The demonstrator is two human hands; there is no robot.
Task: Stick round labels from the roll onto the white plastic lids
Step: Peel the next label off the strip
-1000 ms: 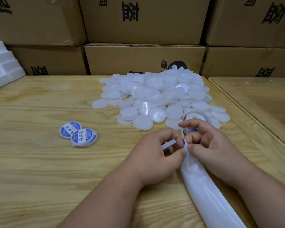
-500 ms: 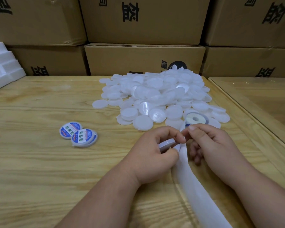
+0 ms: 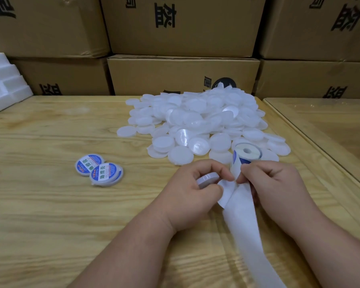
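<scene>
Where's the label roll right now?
In the head view, the label roll sits on the wooden table, right of centre at the near edge of the lid pile, just beyond the right hand.

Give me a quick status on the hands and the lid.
Left hand grips one white lid. Right hand pinches the backing strip below the label roll. Two labelled lids done; nothing blocking.

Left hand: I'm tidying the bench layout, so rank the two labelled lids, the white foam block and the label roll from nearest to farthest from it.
From the left hand:
1. Label roll, just beyond the right hand.
2. Labelled lids, to the left.
3. White foam block, far-left corner.
</scene>
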